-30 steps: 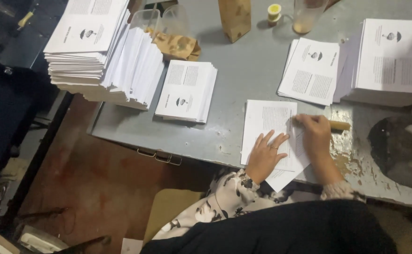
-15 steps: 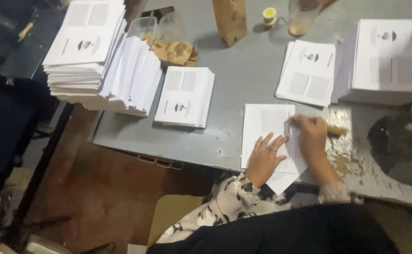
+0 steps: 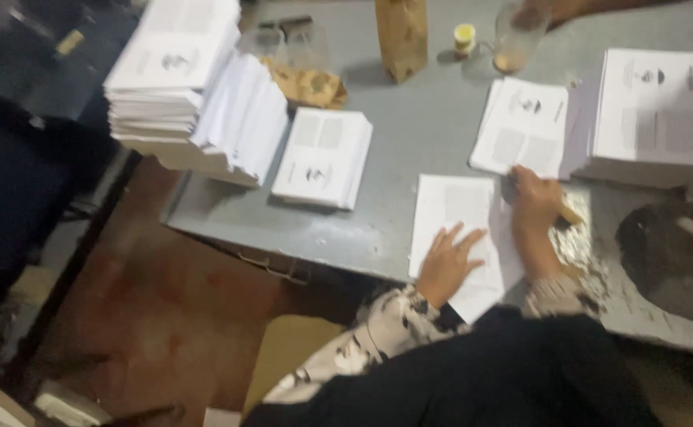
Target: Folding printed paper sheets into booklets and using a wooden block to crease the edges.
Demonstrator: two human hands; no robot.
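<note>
Head view looks down on a grey metal surface (image 3: 426, 142) where the left hand (image 3: 448, 265) lies flat on a white printed sheet (image 3: 453, 221), fingers spread and holding nothing, which seems to pin the paper so it cannot slide. The right hand (image 3: 535, 207) rests on the sheet's right side with its fingers curled around a short wooden tool (image 3: 569, 215) (only its end shows past the hand, so what kind of tool it is I cannot tell), pressed down against the paper as if to crease or smooth it. The sheet sits at the near edge of the surface, its lower corner hanging slightly over that edge toward the person's lap. Beyond it, a small pile of folded leaflets (image 3: 323, 156) lies to the left, a tall leaning stack of printed paper (image 3: 180, 79) stands at the far left corner, and another leaflet pile (image 3: 520, 126) lies just beside a thick stack (image 3: 655, 115) on the right, all within arm's reach. Between the piles there is bare room around the sheet; a dark round patch (image 3: 671, 261) crowds the right side, and a brown paper bag (image 3: 400, 35) and a glass jar (image 3: 514, 35) stand well back.
</note>
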